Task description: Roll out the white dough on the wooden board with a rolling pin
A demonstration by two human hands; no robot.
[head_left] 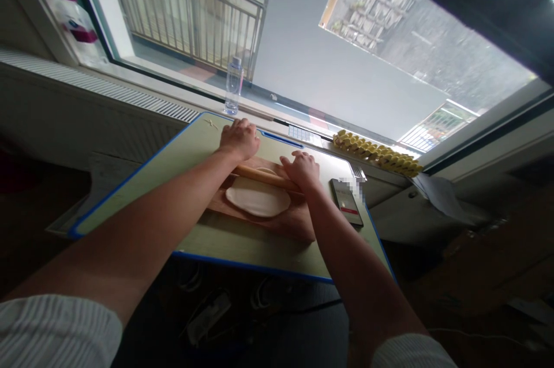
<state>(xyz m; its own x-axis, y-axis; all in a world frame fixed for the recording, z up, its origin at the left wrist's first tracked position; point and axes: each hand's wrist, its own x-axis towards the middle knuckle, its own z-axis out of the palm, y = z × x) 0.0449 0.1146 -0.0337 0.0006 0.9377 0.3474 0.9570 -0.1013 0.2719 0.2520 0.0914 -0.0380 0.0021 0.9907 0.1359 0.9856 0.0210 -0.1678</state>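
Note:
A wooden rolling pin (pixel 269 177) lies across the far part of a pale, flattened oval of dough (pixel 257 198). The dough rests on a brown wooden board (pixel 298 219), with its far edge showing past the pin. My left hand (pixel 240 138) is closed, fingers curled, over the pin's left end. At the right end, my right hand (pixel 303 169) bears on the pin with its palm and wrist side, its fingers bent and the thumb pointing left. Both wrists hide the ends of the pin.
The board sits on a light green table (pixel 151 183) with a blue rim. A phone (pixel 347 203) lies at the right. Along the windowsill are a clear bottle (pixel 234 86), a yellow egg tray (pixel 374 153) and a larger bottle (pixel 77 25). A radiator (pixel 130 97) runs below.

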